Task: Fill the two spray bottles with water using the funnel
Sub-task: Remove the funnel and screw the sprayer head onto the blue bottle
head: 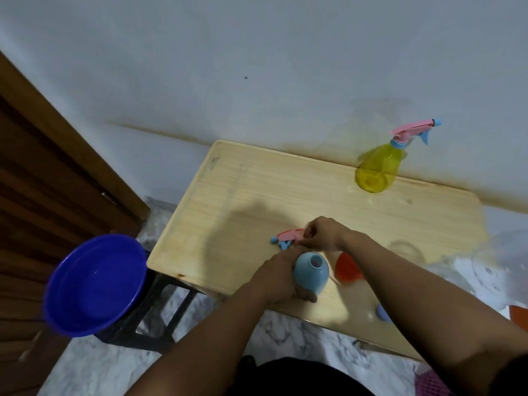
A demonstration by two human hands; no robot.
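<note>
**Blue bottle uncapped on the table**

Blue bottle (311, 271) is standing open-necked near the table (257, 181) front edge, left hand (278, 277) gripping its body. Right hand (323, 234) is pinching the pink spray head (287, 237) just behind. Orange funnel (347, 270) is lying beside; yellow bottle (377, 170) is standing well apart.

two bare forearms, no sleeves, watch or rings showing, with a dark garment (297, 378) at the bottom middle of the frame.
</note>
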